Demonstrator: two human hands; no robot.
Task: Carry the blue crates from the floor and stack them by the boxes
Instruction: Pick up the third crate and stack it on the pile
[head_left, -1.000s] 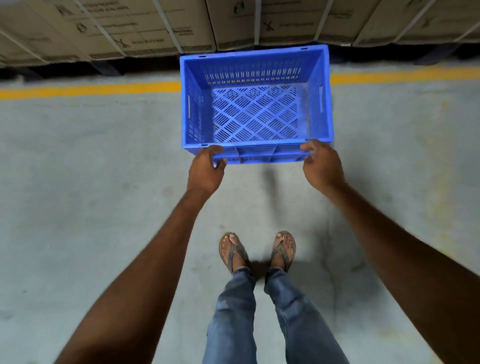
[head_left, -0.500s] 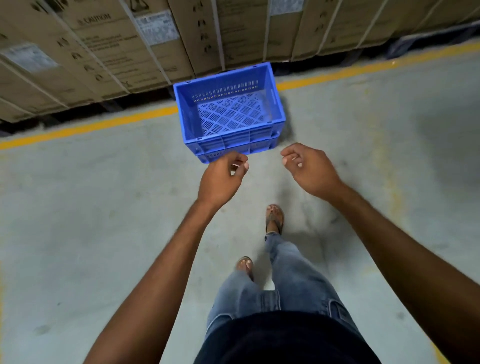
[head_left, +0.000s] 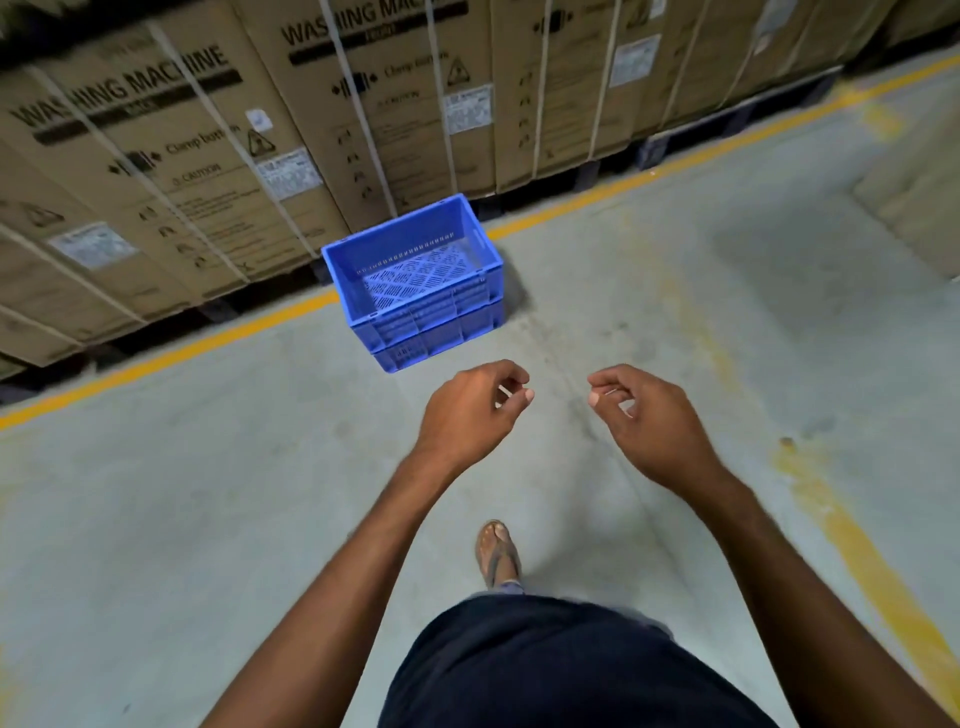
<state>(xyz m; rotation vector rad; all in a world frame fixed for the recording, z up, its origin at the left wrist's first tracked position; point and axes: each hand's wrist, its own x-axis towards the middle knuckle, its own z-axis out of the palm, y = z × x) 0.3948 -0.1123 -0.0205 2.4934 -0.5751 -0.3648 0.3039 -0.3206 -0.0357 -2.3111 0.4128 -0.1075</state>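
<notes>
A blue perforated crate (head_left: 415, 283) sits nested on top of another blue crate (head_left: 447, 345) on the concrete floor, right in front of the strapped cardboard boxes (head_left: 218, 145). My left hand (head_left: 470, 410) hovers in the air below the stack, fingers loosely curled and holding nothing. To its right, my right hand (head_left: 641, 410) hangs the same way, empty with curled fingers. Both hands are well clear of the crates.
A yellow floor line (head_left: 171, 353) runs along the foot of the boxes, and another yellow line (head_left: 872, 566) runs down the right side. The boxes stand on dark pallets (head_left: 743, 124). One sandalled foot (head_left: 497, 553) is on the floor below my hands.
Both hands have let go of the top crate, which now rests on the lower one. I have stepped back and turned, so the stack is farther away.
</notes>
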